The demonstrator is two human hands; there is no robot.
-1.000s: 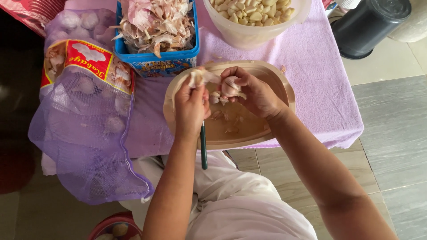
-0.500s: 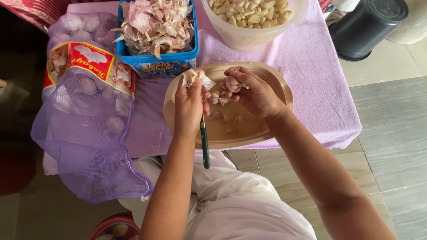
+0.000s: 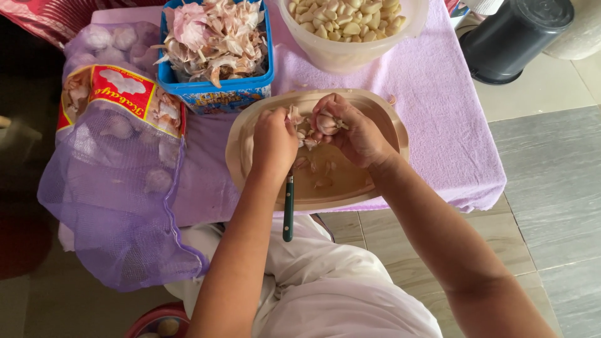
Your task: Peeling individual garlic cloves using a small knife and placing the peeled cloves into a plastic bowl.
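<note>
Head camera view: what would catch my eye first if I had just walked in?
Two hands meet over a tan oval tray: the right hand grips a garlic bulb, the left hand holds a green-handled knife. Behind stand a blue tub of papery skins and a pale bowl of peeled cloves; left, a purple mesh garlic sack.

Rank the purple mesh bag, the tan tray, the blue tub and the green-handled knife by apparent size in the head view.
1. purple mesh bag
2. tan tray
3. blue tub
4. green-handled knife, partly hidden by the left hand
</note>
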